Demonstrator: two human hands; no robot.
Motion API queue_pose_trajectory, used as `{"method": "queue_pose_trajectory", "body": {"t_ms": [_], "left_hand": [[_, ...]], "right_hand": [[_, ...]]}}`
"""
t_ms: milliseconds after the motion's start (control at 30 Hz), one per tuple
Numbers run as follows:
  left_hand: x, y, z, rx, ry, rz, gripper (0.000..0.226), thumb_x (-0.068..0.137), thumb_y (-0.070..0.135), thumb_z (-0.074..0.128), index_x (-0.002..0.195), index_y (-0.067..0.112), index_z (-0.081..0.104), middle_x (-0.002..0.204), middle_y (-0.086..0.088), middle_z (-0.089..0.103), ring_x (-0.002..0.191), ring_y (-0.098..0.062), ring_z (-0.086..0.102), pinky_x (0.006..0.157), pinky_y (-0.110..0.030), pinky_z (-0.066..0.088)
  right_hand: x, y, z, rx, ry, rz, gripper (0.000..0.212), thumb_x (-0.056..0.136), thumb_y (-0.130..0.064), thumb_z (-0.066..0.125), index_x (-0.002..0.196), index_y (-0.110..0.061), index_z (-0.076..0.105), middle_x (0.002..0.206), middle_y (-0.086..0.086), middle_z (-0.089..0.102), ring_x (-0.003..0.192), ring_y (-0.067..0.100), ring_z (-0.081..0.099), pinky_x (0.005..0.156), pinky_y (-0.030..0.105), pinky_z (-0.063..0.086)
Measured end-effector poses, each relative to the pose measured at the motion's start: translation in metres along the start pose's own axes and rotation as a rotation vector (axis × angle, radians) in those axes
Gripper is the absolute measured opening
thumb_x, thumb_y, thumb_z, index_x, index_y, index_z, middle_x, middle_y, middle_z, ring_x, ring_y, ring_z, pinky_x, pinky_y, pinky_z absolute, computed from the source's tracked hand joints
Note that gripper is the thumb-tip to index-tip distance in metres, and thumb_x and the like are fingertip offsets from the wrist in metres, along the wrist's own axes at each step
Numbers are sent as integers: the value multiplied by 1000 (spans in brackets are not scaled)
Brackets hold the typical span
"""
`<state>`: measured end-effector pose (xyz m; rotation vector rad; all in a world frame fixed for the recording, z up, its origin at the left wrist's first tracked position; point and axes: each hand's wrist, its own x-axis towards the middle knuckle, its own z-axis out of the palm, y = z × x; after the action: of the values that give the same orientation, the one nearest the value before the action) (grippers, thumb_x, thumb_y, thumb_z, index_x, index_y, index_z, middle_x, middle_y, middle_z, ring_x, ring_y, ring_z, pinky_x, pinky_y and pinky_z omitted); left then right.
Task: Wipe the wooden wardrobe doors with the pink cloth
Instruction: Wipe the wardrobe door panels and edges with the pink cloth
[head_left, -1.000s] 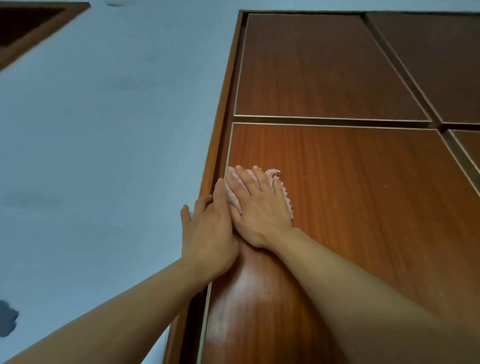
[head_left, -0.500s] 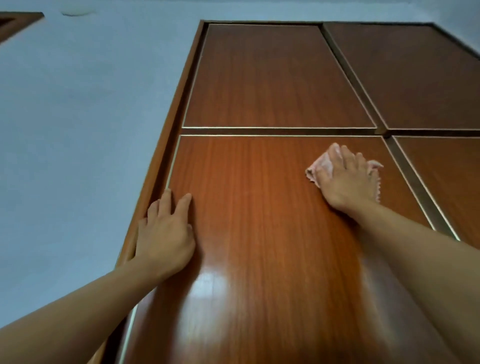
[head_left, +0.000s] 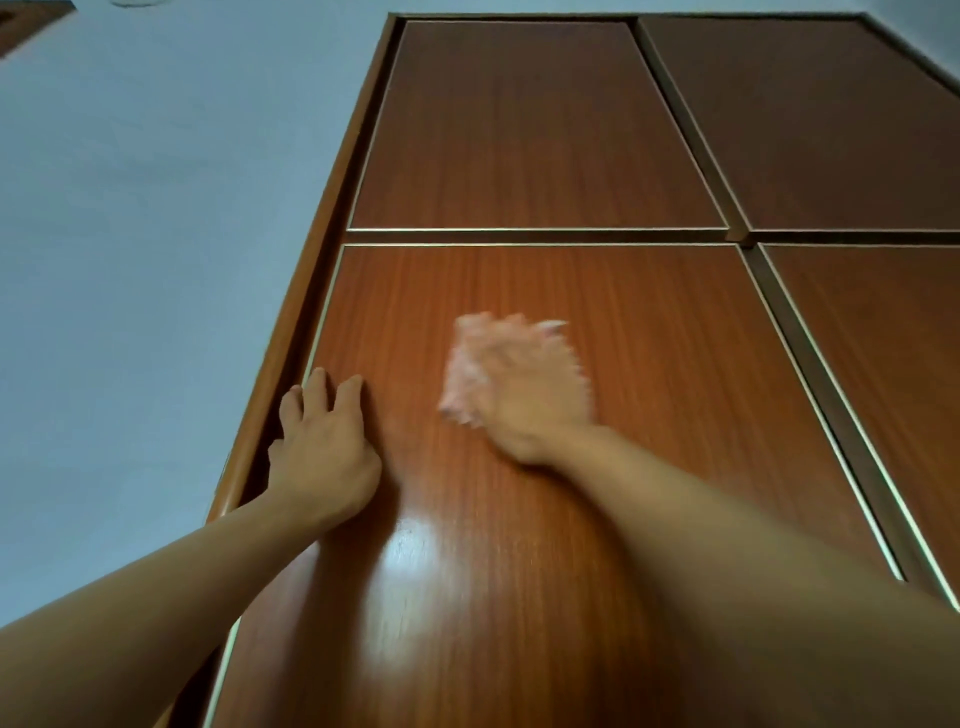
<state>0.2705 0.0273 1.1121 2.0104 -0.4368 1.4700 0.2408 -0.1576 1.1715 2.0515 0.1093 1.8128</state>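
**Cloth hand swept back toward the door's left half**

Since half a second ago the right hand (head_left: 524, 384) has travelled from the upper right corner of the lower left door panel (head_left: 649, 415) to about its middle, and it is smeared by motion blur. It lies palm-down with fingers spread and pointing up the door, pressing the pink cloth (head_left: 460, 374) flat against the wood; the cloth shows as a pale fringe past the fingertips and along the thumb side. The grip is a flat press, not a closed fist.

The left hand (head_left: 324, 452) has barely shifted. It rests open and empty on the same panel, fingers splayed upward, its outer fingers at the thin metal trim beside the wardrobe frame (head_left: 332, 218). Both forearms reach up from the bottom of the view, the right one crossing the lower right of the panel.

The two hands are near each other but apart, with bare wood between them. To the right of the cloth hand the panel runs clear to the dark vertical gap that divides it from the neighbouring door (head_left: 883, 364). Above, a horizontal groove separates it from the upper left panel (head_left: 530, 130). Left of the frame is a pale blue wall (head_left: 156, 234). A bright glare patch sits on the wood below the hands.
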Motion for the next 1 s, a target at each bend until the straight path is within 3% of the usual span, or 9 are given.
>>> {"method": "queue_pose_trajectory", "body": {"t_ms": [133,200,367,467,533,700,800,867,1000], "left_hand": [[-1,-4,-2,30,-27,40,64,89,10,39,146,23,13,156,-9,-2,142,-35,-5,109,-58,23],[-1,-4,0,28,-28,50,64,90,12,39,146,24,12,156,-9,-2,142,-35,-6,109,-59,22],[-4,-7,2,21,-8,74,61,90,14,40,145,20,16,156,-11,4,142,-35,-3,110,-59,19],[-13,-6,5,8,9,77,61,89,19,44,145,17,20,155,-13,8,142,-34,1,109,-61,19],[-21,-1,6,23,-7,55,62,88,15,43,145,19,18,156,-11,5,142,-33,1,110,-61,16],[-41,10,13,23,-79,170,63,90,12,41,146,24,16,157,-7,0,142,-30,-2,112,-58,13],[-52,3,16,-28,-74,222,65,89,8,44,146,19,17,157,-7,6,143,-28,2,115,-49,13],[-64,-4,18,-100,-49,232,64,88,6,47,146,12,18,155,-9,16,142,-25,12,116,-41,15],[-87,-7,15,-225,53,279,41,91,7,43,131,3,42,132,-16,49,124,-27,43,98,-27,30]], "right_hand": [[-33,83,-9,66,24,627,63,98,-49,19,154,-26,-1,162,1,1,148,29,-1,117,54,1],[-23,65,-9,86,12,737,65,98,-49,22,153,-27,-2,162,-2,-5,147,30,-7,115,59,-1],[-7,-56,4,115,0,113,64,97,-48,27,153,-29,3,161,-7,-5,147,28,-11,114,60,-6],[-33,-78,2,94,-74,-117,63,98,-46,29,153,-31,3,161,-9,-2,147,24,-9,114,56,-8],[-47,-45,1,91,-71,-108,63,98,-48,30,153,-34,1,161,-10,-3,147,21,-8,116,55,-6],[-82,94,-16,105,-20,532,63,99,-52,25,153,-33,0,162,-5,-2,148,24,-5,118,53,0],[-86,93,-16,149,-10,762,63,99,-50,21,153,-30,-4,162,-2,-7,147,27,-10,117,55,-1],[-89,41,-9,157,-32,689,63,98,-48,22,153,-30,-5,161,-2,-11,147,29,-14,116,58,-4],[-124,-94,4,149,-97,104,66,97,-46,29,153,-29,-2,161,-5,-11,146,27,-17,114,59,-7]]}}
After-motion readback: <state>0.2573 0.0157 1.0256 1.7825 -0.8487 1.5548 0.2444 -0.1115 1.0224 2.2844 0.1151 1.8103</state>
